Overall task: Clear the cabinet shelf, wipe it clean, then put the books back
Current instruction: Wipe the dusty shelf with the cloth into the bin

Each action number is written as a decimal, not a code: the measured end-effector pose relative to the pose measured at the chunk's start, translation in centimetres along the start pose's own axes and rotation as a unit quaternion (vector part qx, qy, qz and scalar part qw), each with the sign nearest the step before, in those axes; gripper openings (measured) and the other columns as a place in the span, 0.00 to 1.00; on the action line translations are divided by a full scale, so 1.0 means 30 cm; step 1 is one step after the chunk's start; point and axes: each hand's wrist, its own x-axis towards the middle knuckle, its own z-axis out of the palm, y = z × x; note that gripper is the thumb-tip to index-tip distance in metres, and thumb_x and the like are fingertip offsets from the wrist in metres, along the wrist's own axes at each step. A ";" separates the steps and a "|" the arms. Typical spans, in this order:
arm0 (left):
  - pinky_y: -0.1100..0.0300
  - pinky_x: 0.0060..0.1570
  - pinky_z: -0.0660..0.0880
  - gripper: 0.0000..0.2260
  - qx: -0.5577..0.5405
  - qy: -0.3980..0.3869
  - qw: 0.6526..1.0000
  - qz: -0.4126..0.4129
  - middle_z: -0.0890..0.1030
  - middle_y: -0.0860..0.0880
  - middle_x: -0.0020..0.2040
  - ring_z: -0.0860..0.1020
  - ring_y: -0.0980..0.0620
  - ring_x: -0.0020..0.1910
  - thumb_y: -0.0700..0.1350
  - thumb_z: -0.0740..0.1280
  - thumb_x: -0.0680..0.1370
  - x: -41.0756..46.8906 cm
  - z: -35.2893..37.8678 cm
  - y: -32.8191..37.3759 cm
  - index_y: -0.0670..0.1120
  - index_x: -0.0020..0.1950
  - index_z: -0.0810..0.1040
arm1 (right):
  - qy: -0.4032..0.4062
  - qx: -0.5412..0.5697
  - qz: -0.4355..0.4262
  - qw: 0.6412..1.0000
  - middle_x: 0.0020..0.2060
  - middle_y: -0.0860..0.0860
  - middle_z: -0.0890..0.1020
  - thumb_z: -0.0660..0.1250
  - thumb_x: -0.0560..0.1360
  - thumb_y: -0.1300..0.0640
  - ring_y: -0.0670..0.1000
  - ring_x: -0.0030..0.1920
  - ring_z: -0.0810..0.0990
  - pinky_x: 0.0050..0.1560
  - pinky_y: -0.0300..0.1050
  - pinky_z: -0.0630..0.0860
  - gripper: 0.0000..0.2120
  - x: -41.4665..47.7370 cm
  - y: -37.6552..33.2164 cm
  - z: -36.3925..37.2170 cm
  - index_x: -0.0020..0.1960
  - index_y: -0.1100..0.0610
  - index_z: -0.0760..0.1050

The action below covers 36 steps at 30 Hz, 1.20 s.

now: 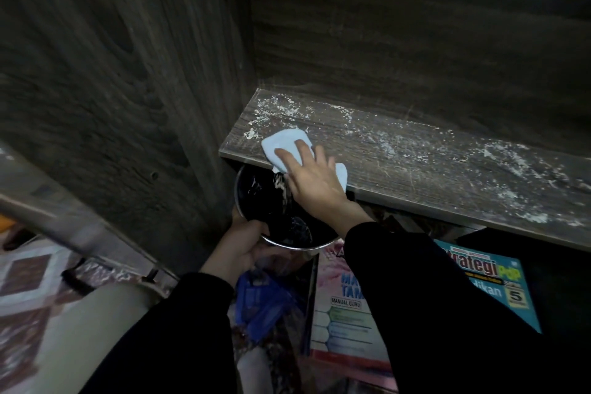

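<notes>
The dark wooden cabinet shelf (415, 163) holds no books and is strewn with white dust and crumbs. My right hand (311, 179) presses a pale blue cloth (281, 144) flat on the shelf's front left corner, fingers straight. Just under that edge, my left hand (238, 249) grips the rim of a round metal bin (287, 241) lined with a black bag; white dust falls into it. Books lie below: a pink one (339, 313) and a teal one (499, 278).
The cabinet's left side panel (128, 89) stands close beside the bin. A blue packet (262, 301) lies near the pink book. A patterned floor or rug (22, 291) shows at the lower left.
</notes>
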 end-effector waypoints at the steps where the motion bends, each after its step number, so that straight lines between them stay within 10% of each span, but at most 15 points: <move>1: 0.33 0.27 0.73 0.33 -0.002 -0.002 1.000 -0.001 0.73 0.37 0.58 0.75 0.34 0.46 0.21 0.50 0.71 -0.002 -0.003 0.001 0.47 0.72 0.59 | -0.007 0.004 -0.017 1.000 0.74 0.57 0.57 0.55 0.81 0.54 0.61 0.68 0.59 0.63 0.55 0.60 0.23 -0.001 0.005 -0.009 0.76 0.48 0.57; 7: 0.38 0.25 0.77 0.33 0.002 -0.014 1.000 -0.003 0.74 0.36 0.62 0.77 0.34 0.49 0.21 0.52 0.70 0.000 -0.010 -0.001 0.45 0.71 0.61 | 0.069 0.244 -0.031 0.967 0.66 0.56 0.71 0.62 0.79 0.60 0.57 0.66 0.66 0.65 0.46 0.60 0.19 0.013 0.037 -0.082 0.70 0.54 0.70; 21: 0.38 0.22 0.75 0.33 -0.015 -0.017 1.000 -0.004 0.69 0.37 0.63 0.74 0.33 0.49 0.21 0.51 0.71 -0.013 -0.013 0.007 0.47 0.71 0.60 | 0.180 0.377 0.085 0.904 0.62 0.53 0.75 0.64 0.78 0.61 0.55 0.59 0.75 0.59 0.49 0.73 0.20 0.050 0.063 -0.150 0.68 0.51 0.70; 28: 0.41 0.23 0.77 0.28 -0.041 -0.007 0.999 -0.006 0.69 0.36 0.63 0.75 0.35 0.46 0.22 0.51 0.72 -0.010 -0.033 0.022 0.47 0.65 0.62 | 0.194 0.170 0.337 0.905 0.67 0.63 0.67 0.57 0.80 0.56 0.63 0.67 0.64 0.67 0.56 0.61 0.19 0.077 0.229 -0.123 0.71 0.54 0.64; 36: 0.41 0.24 0.77 0.29 -0.072 -0.012 0.997 -0.015 0.71 0.38 0.59 0.76 0.36 0.46 0.22 0.52 0.72 -0.007 -0.062 0.041 0.48 0.65 0.62 | 0.075 0.081 0.338 0.935 0.76 0.61 0.50 0.54 0.80 0.55 0.65 0.74 0.49 0.70 0.66 0.46 0.26 0.209 0.185 -0.010 0.76 0.56 0.52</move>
